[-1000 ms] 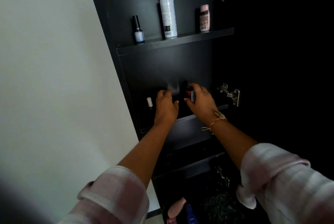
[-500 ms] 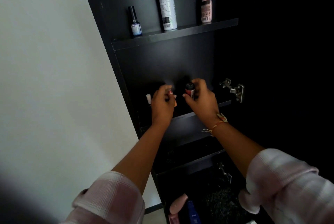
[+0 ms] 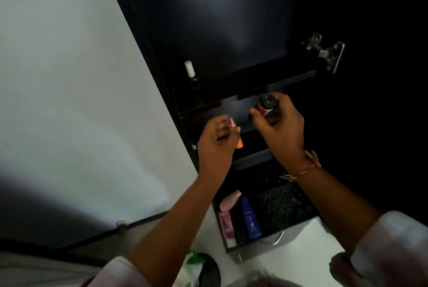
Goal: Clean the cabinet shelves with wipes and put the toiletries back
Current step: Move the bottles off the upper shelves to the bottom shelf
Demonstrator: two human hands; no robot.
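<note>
From the head camera, your left hand (image 3: 216, 142) is closed around a small orange-ended tube (image 3: 239, 143), and your right hand (image 3: 281, 128) is wrapped around a dark bottle with a red label (image 3: 265, 105), both lifted clear in front of the middle shelf (image 3: 273, 79) of the black cabinet (image 3: 208, 20). That shelf looks nearly bare now; only a small white-capped item (image 3: 189, 69) remains at about ten o'clock from your left hand, near the cabinet's left wall. Down at six o'clock, a pink bottle (image 3: 229, 201) and a blue bottle (image 3: 250, 218) lie in the lower compartment just above the white bench (image 3: 312, 240). I'd judge you are emptying the shelf before wiping, so carry both items down together, keep the bottle upright, and set them beside the others without knocking them. Then clear the white-capped piece, so the wipe can run the full shelf.
</note>
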